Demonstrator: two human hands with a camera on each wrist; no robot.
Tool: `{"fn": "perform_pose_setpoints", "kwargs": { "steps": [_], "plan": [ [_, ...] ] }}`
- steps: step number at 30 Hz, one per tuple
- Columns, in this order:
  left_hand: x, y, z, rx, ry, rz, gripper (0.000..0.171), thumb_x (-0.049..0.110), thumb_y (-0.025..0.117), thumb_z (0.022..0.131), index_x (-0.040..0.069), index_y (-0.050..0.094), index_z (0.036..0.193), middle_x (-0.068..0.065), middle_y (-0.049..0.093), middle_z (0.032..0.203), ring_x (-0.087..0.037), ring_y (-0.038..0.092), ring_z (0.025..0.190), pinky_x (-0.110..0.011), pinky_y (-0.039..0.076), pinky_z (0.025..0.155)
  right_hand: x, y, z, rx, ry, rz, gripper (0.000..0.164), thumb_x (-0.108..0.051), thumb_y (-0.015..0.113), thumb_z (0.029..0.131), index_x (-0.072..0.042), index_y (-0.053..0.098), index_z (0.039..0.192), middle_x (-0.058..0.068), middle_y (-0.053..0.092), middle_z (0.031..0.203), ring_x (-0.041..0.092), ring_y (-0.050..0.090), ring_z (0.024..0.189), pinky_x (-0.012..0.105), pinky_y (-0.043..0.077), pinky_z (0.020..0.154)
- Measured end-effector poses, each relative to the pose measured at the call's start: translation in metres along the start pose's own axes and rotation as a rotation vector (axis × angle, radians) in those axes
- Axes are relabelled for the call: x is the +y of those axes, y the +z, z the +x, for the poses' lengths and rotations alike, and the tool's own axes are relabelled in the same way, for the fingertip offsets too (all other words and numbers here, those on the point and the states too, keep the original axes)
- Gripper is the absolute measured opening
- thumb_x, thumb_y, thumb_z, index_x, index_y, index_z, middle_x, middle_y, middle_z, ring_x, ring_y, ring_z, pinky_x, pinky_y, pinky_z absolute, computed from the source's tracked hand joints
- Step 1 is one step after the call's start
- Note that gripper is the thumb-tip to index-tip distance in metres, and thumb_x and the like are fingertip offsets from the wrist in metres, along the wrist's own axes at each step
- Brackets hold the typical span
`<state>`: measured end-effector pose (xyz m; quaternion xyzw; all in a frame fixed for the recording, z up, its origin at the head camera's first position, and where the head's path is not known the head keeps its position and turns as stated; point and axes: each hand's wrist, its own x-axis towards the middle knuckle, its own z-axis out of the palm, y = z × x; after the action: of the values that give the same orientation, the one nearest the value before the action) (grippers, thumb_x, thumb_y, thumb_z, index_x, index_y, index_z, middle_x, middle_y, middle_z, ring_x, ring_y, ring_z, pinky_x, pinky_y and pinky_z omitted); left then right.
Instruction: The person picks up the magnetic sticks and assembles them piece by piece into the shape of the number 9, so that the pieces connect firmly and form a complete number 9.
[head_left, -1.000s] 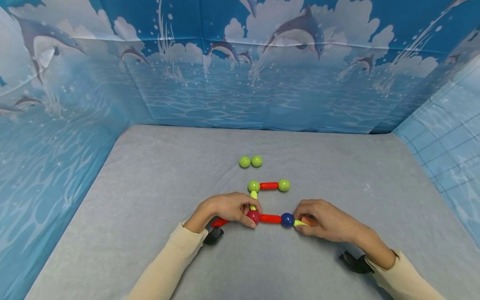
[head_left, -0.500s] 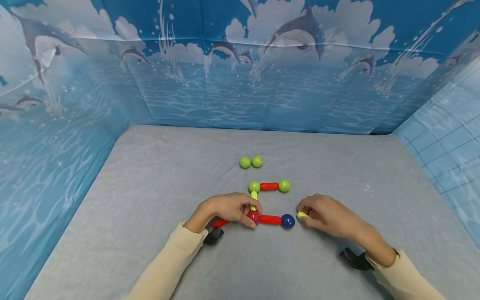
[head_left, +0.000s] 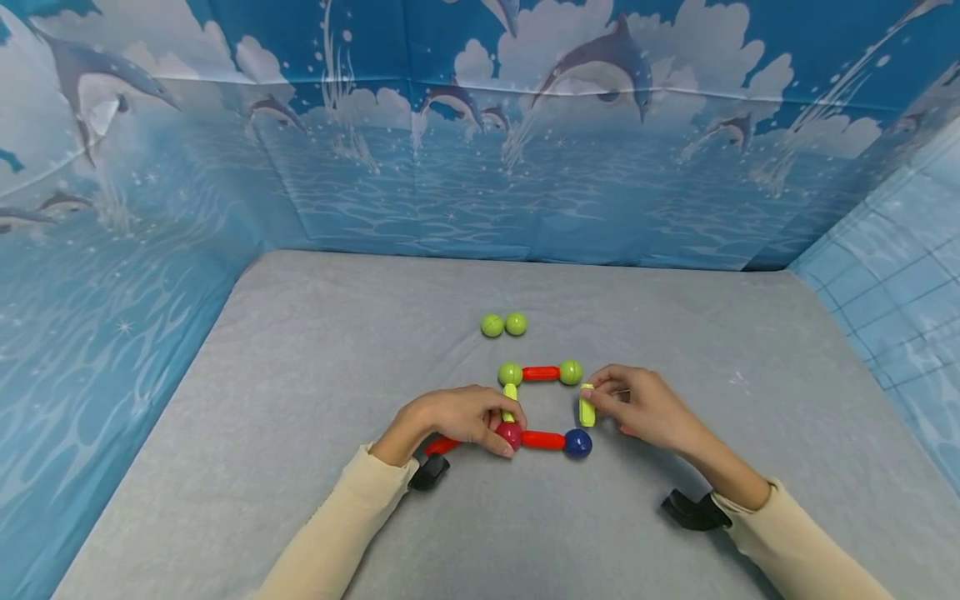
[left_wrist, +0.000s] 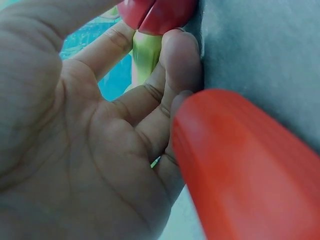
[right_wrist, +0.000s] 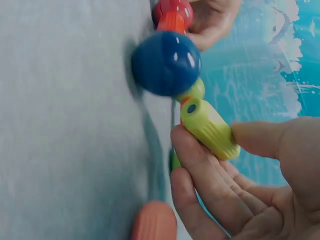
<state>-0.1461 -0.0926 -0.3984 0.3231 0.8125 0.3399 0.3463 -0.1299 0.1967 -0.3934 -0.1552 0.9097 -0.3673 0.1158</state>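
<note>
My left hand [head_left: 465, 417] grips a crimson ball [head_left: 509, 436] between thumb and fingers. From that ball a yellow-green rod [head_left: 510, 402] runs back to a green ball [head_left: 510, 374], and a red rod [head_left: 543, 440] runs right to a blue ball [head_left: 578, 443]. My right hand [head_left: 637, 408] pinches another yellow-green magnetic rod [head_left: 587, 406], a dark dot showing in its end in the right wrist view. This rod spans the gap between the blue ball and the back right green ball [head_left: 571, 372], slightly to their right. Another red rod [head_left: 541, 373] joins the two back balls.
Two loose green balls [head_left: 504, 325] sit farther back on the grey cloth [head_left: 360, 333]. A separate red rod [left_wrist: 245, 165] lies under my left palm. An orange rod [right_wrist: 156, 222] lies beneath my right hand. A dolphin-printed curtain [head_left: 450, 167] stands behind and at the sides.
My right hand has pulled the yellow-green rod away from the blue ball's right side, moved it back, and turned it to point front to back. The left hand has stayed on the crimson ball.
</note>
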Motion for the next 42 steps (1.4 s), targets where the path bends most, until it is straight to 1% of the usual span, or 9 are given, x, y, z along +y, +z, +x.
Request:
{"fn": "perform_pose_setpoints", "kwargs": {
  "steps": [3, 7, 10, 14, 17, 23, 30, 38, 42],
  "plan": [
    [0.000, -0.001, 0.001, -0.003, 0.002, 0.009, 0.022, 0.022, 0.081, 0.086, 0.023, 0.071, 0.105, 0.006, 0.057, 0.077, -0.008, 0.051, 0.070, -0.021, 0.041, 0.063, -0.002, 0.002, 0.002, -0.043, 0.059, 0.049, 0.031, -0.033, 0.065, 0.098, -0.004, 0.066, 0.111, 0.001, 0.074, 0.088, 0.019, 0.067, 0.075, 0.028, 0.049, 0.056],
    [0.001, -0.001, 0.002, -0.002, 0.004, 0.016, 0.022, 0.022, 0.081, 0.086, 0.023, 0.071, 0.106, 0.006, 0.058, 0.078, -0.008, 0.051, 0.070, -0.021, 0.041, 0.064, -0.002, 0.004, 0.004, -0.077, 0.079, 0.089, 0.035, -0.030, 0.064, 0.099, -0.001, 0.060, 0.118, 0.001, 0.075, 0.086, 0.017, 0.070, 0.074, 0.028, 0.047, 0.054],
    [0.001, -0.001, 0.001, 0.004, 0.001, 0.015, 0.022, 0.022, 0.081, 0.086, 0.023, 0.072, 0.106, 0.006, 0.058, 0.077, -0.008, 0.051, 0.070, -0.021, 0.041, 0.064, -0.001, 0.004, 0.007, -0.084, 0.063, 0.104, 0.043, -0.030, 0.063, 0.100, 0.000, 0.051, 0.128, 0.002, 0.075, 0.086, 0.017, 0.070, 0.073, 0.028, 0.047, 0.056],
    [0.000, -0.001, 0.001, 0.013, -0.006, 0.011, 0.022, 0.022, 0.082, 0.085, 0.023, 0.072, 0.106, 0.005, 0.057, 0.076, -0.008, 0.051, 0.069, -0.021, 0.041, 0.063, 0.001, 0.004, 0.013, -0.105, 0.022, 0.079, 0.061, -0.030, 0.064, 0.100, -0.001, 0.035, 0.145, 0.001, 0.072, 0.084, 0.017, 0.067, 0.070, 0.029, 0.049, 0.061],
    [0.000, -0.001, 0.001, 0.016, -0.009, 0.011, 0.022, 0.022, 0.081, 0.086, 0.023, 0.072, 0.106, 0.005, 0.057, 0.075, -0.008, 0.051, 0.068, -0.021, 0.041, 0.062, 0.001, 0.003, 0.019, -0.136, 0.001, 0.049, 0.067, -0.031, 0.064, 0.099, -0.005, 0.031, 0.151, 0.000, 0.070, 0.082, 0.017, 0.064, 0.070, 0.030, 0.048, 0.065],
    [-0.002, -0.001, 0.002, 0.028, 0.009, 0.019, 0.027, 0.021, 0.080, 0.087, 0.020, 0.071, 0.113, 0.004, 0.057, 0.074, -0.008, 0.051, 0.066, -0.021, 0.040, 0.061, 0.004, 0.002, 0.029, -0.184, -0.001, 0.050, 0.063, -0.031, 0.064, 0.099, -0.006, 0.036, 0.149, 0.001, 0.068, 0.080, 0.018, 0.061, 0.070, 0.031, 0.046, 0.064],
    [-0.002, -0.001, 0.001, 0.075, 0.012, 0.018, 0.043, 0.021, 0.082, 0.085, 0.014, 0.065, 0.124, 0.001, 0.059, 0.079, -0.009, 0.054, 0.071, -0.020, 0.042, 0.064, 0.006, 0.003, 0.037, -0.173, 0.002, 0.054, 0.058, -0.029, 0.065, 0.099, -0.004, 0.038, 0.145, 0.001, 0.068, 0.079, 0.019, 0.061, 0.070, 0.030, 0.045, 0.063],
    [-0.002, 0.000, -0.001, 0.146, -0.014, 0.010, 0.053, 0.023, 0.085, 0.082, 0.015, 0.060, 0.128, -0.001, 0.058, 0.089, -0.013, 0.054, 0.083, -0.022, 0.044, 0.070, 0.009, 0.004, 0.040, -0.160, 0.008, 0.054, 0.058, -0.030, 0.066, 0.099, -0.004, 0.038, 0.143, 0.003, 0.068, 0.079, 0.020, 0.060, 0.071, 0.031, 0.045, 0.063],
    [-0.003, -0.002, -0.003, 0.175, 0.002, 0.013, 0.056, 0.023, 0.086, 0.081, 0.015, 0.059, 0.131, -0.002, 0.059, 0.093, -0.014, 0.056, 0.080, -0.023, 0.045, 0.069, 0.009, 0.003, 0.040, -0.152, 0.001, 0.057, 0.053, -0.027, 0.065, 0.099, -0.005, 0.040, 0.141, 0.003, 0.069, 0.081, 0.020, 0.061, 0.072, 0.030, 0.045, 0.065]
  ]
}}
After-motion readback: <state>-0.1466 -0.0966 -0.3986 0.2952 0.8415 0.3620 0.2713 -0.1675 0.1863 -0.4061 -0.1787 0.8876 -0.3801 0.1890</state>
